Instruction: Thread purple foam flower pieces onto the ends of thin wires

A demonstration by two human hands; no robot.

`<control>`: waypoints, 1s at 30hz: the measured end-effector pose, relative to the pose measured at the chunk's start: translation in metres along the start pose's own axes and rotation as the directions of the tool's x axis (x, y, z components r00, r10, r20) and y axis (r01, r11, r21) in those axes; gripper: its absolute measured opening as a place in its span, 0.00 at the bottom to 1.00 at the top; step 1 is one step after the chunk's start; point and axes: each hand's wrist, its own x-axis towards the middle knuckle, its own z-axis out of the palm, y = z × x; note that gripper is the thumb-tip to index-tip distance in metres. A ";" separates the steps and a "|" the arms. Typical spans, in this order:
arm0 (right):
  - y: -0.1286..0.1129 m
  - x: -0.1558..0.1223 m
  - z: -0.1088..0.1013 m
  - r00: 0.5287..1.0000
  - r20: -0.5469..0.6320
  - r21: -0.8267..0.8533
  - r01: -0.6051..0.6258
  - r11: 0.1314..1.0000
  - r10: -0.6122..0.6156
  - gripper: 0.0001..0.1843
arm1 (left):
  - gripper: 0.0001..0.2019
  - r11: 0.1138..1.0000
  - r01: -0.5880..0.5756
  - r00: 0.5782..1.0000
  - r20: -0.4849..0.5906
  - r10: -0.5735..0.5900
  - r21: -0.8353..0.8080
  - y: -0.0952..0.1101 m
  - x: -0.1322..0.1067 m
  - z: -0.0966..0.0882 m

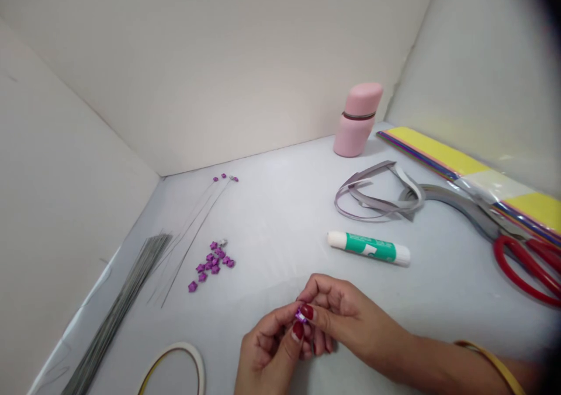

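Both my hands meet low in the middle of the view, over the pale table (280,208). My left hand (269,354) and my right hand (342,316) pinch a tiny shiny purple paper piece (300,314) between thumbs and fingertips. The fingers of both are curled closed around it. A yellow bangle (491,363) sits on my right wrist. To the left lies a small heap of several purple paper stars (213,263).
A green and white glue stick (370,248) lies just beyond my hands. Grey paper strips (379,199), red scissors (526,266) and coloured paper sheets (464,167) lie at right. A pink container (357,120) stands at the back. Thin wires (118,307) and a tape roll (175,366) lie at left.
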 end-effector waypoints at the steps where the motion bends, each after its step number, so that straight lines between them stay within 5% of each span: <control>1: 0.000 0.000 0.000 1.000 0.000 -0.003 0.001 1.000 -0.001 0.15 | 0.14 1.000 0.011 1.000 0.002 -0.011 -0.011 0.000 0.000 0.000; 30: 0.004 0.001 -0.001 1.000 0.021 -0.016 0.018 1.000 -0.017 0.13 | 0.13 0.993 0.106 0.992 -0.055 -0.109 -0.058 0.003 0.003 0.000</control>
